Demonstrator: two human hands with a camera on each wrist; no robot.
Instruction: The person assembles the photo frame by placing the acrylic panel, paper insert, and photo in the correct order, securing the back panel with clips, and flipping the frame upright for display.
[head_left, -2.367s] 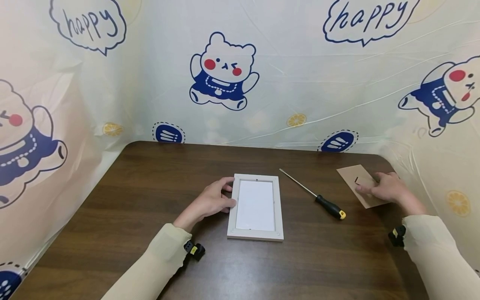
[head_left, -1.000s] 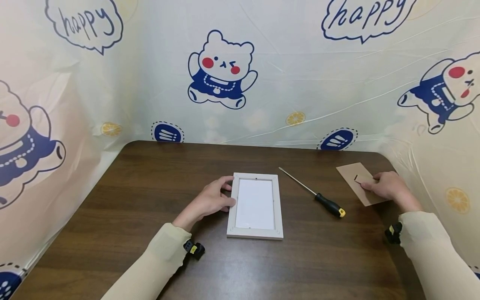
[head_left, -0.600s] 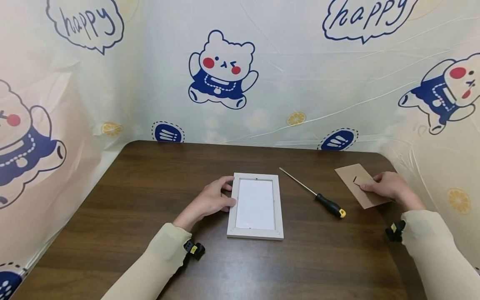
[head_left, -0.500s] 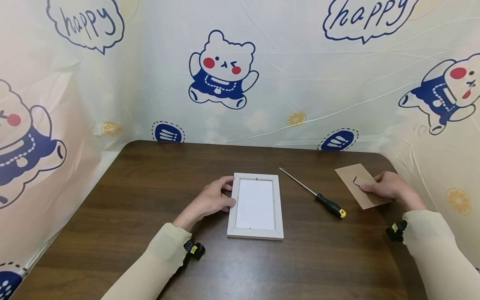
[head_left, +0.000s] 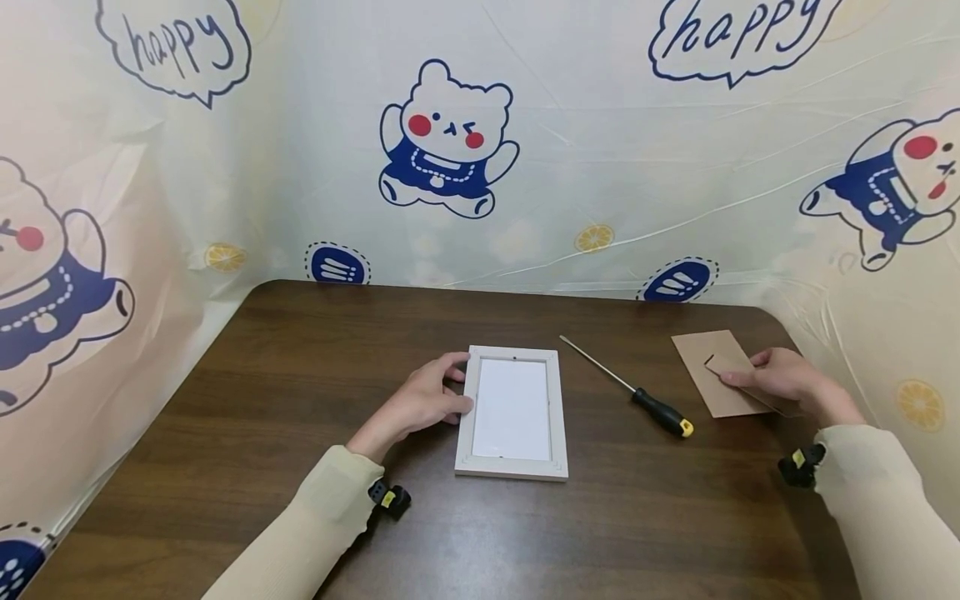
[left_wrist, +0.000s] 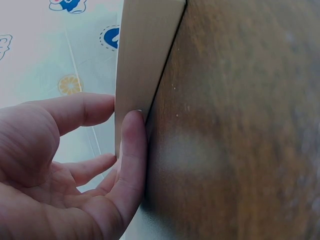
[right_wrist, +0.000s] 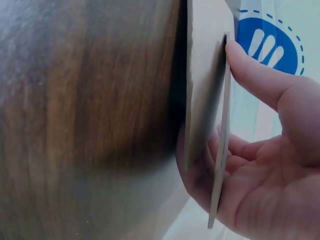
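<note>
A white picture frame (head_left: 558, 417) with a blank white middle lies on the table. At its left edge rests my left hand (head_left: 429, 395), thumb and fingertips touching the rim; in the left wrist view a finger lies along the frame's side (left_wrist: 142, 45). On the far right, my right hand (head_left: 783, 377) grips a brown frame backing board (head_left: 693, 358) by its fold-out stand leg (head_left: 731, 367). The right wrist view shows the leg (right_wrist: 224, 130) swung away from the board (right_wrist: 202, 60), thumb on the leg's end and fingers reaching round the board.
Between frame and backing board lies a screwdriver (head_left: 660, 412) with a black and yellow handle, its tip pointing to the far left. The brown wooden table (head_left: 300, 375) is bounded by a printed cloth backdrop (head_left: 555, 167) at the back and sides.
My right hand has closed in on the backing board's stand leg and lifted it away, shifting slightly right; the board has turned a little. The left hand, frame and screwdriver stay put.
</note>
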